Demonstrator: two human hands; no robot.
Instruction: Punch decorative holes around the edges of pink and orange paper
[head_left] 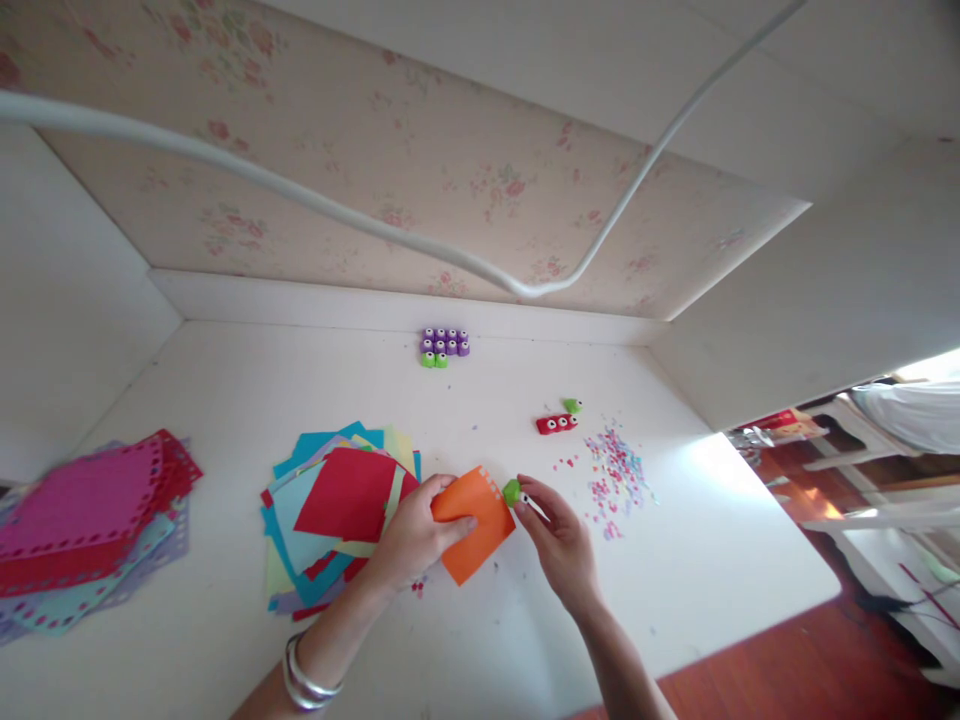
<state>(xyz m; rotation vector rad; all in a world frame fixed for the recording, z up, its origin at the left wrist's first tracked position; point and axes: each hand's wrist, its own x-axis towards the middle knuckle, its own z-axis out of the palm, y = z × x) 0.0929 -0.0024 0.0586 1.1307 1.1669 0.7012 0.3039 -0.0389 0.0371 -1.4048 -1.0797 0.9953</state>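
My left hand (pixel 421 532) grips an orange sheet of paper (pixel 474 535), thumb on top and fingers beneath. Along the sheet's upper right edge runs a row of punched holes. My right hand (pixel 559 545) is closed on a small green craft punch (pixel 512 492) with a white button, set at the sheet's right corner. Just left of my left hand lies a pile of colored paper (pixel 349 495), a red sheet uppermost. Paper confetti (pixel 619 470) is scattered to the right of my right hand.
Purple punches (pixel 446 340) and two green ones stand near the back wall. Red punches (pixel 556 424) and another green punch (pixel 573 405) sit right of center. Sheets with punched edges (pixel 90 500) are stacked at far left. A white cable (pixel 360 215) hangs across the top.
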